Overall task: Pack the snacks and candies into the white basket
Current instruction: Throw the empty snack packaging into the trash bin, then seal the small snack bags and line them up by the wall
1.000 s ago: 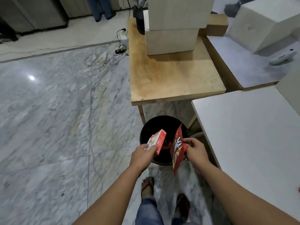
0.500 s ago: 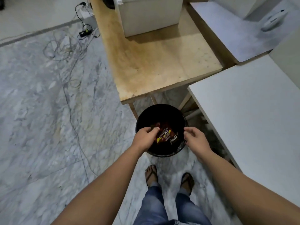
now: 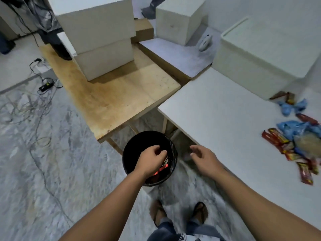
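The white basket (image 3: 257, 63) stands at the far right of the white table (image 3: 225, 119). In front of it lie loose snacks: red wrappers (image 3: 278, 141), blue wrappers (image 3: 291, 125) and a clear bag of something beige (image 3: 307, 143). On the floor by the table corner is a black bin (image 3: 132, 146) with red wrappers (image 3: 163, 168) inside. My left hand (image 3: 151, 159) hovers over the bin with loosely curled fingers; I see nothing in them. My right hand (image 3: 205, 159) is to the right of the bin, relaxed and holding nothing, close to the table edge.
A wooden table (image 3: 112, 98) behind the bin carries two stacked white boxes (image 3: 99, 40). Another white box (image 3: 178, 20) sits on a further table. Cables (image 3: 34, 119) trail over the marble floor at left. My sandalled feet (image 3: 178, 213) are just behind the bin.
My hands held a small box and a red packet over the bin; both are out of my hands now. My right hand has moved right, away from the bin. The view swung toward the white table.
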